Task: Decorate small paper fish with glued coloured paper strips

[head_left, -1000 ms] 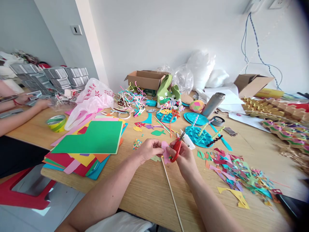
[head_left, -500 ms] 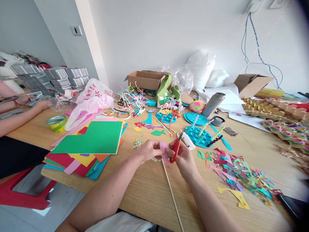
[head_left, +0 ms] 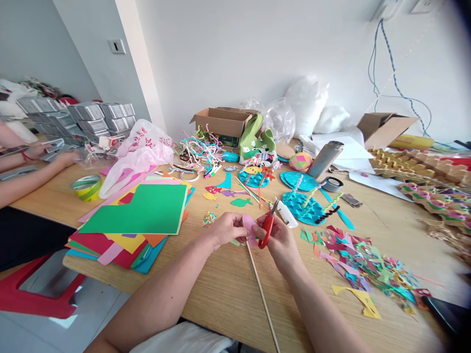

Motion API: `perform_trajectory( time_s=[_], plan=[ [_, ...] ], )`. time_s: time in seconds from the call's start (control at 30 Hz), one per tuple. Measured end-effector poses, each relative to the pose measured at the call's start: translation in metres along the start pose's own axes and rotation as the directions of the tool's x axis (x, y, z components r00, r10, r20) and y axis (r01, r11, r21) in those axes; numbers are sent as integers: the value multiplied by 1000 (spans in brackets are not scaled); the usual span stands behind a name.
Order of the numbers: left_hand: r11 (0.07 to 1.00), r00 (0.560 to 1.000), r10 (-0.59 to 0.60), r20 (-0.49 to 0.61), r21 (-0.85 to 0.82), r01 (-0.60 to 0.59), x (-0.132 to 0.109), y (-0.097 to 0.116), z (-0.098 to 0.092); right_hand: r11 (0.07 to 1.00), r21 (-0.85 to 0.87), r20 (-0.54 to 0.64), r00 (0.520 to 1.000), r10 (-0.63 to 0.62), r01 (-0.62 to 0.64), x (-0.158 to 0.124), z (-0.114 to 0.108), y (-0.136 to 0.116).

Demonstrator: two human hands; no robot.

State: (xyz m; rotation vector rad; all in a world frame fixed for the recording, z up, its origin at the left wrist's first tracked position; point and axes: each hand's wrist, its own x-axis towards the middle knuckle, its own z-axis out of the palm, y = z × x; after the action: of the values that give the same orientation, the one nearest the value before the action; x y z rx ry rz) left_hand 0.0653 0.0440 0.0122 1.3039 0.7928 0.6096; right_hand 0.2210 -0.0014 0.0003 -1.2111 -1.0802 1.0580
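Note:
My left hand [head_left: 231, 229] pinches a small pink paper piece [head_left: 249, 223] near the middle of the table. Close on its right, my right hand [head_left: 276, 238] holds red-handled scissors [head_left: 267, 230], blades pointing up and away, and its fingertips touch the pink paper too. A thin wooden stick [head_left: 262, 294] runs from under the paper toward the table's front edge. Beyond my hands lie cut paper fish, among them a green fish [head_left: 241, 202] and a yellow fish [head_left: 209, 196]. A white glue bottle [head_left: 287, 214] lies behind my right hand.
Coloured paper sheets [head_left: 140, 211] are stacked at left, beside yellow tape [head_left: 86, 188]. Paper scraps [head_left: 368, 260] spread at right. A steel flask [head_left: 326, 159] stands behind blue textured discs [head_left: 303, 208]. Another person's hands [head_left: 64, 159] work at far left.
The pink paper has tilted slightly to the left between my fingers. Otherwise my hands and the scissors have barely moved.

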Motion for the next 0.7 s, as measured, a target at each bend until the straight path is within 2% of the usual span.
perform_trajectory(
  time_s=[0.7],
  plan=[
    [1000,1000,-8,20,-6,8,0,-1,-2,999,-48,20,1000,-8,9,1,0,1]
  ],
)
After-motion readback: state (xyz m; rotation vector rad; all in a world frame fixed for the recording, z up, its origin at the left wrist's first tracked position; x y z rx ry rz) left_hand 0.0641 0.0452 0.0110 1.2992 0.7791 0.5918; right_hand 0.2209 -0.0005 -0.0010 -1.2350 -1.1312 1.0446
